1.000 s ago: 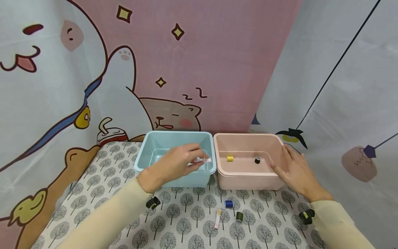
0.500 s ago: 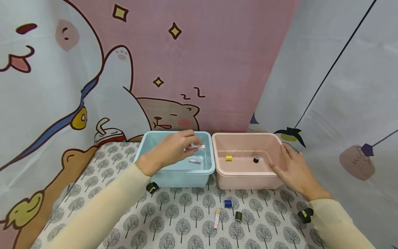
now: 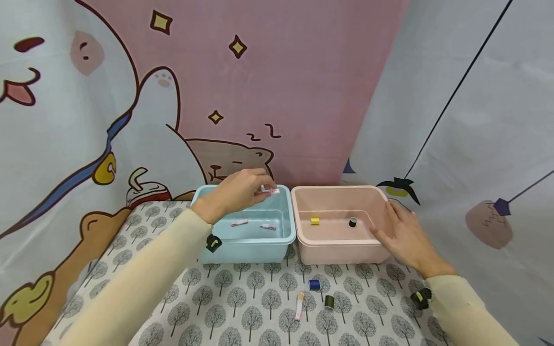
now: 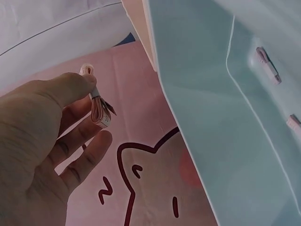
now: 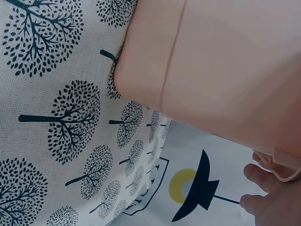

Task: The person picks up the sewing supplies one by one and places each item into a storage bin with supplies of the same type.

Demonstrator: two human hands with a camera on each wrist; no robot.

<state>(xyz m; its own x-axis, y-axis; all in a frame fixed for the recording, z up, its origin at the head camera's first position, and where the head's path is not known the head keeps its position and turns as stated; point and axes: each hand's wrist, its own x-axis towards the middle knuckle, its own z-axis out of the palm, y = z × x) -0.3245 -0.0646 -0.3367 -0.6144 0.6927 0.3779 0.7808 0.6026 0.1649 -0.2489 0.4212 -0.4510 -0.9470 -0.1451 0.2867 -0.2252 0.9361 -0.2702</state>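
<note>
Tape bundle (image 4: 97, 97), pinched by left hand (image 3: 240, 191), near blue bin (image 3: 242, 253), right hand (image 3: 407, 238) spread on pink bin (image 3: 342, 253)

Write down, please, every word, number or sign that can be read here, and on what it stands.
"Z Z", one small, one larger: on the printed backdrop, above the bear.
Slanted lettering low on the backdrop, right wrist view: partly covered, cannot be read.
Marks on the folded tape in the left hand: too small to read.
</note>
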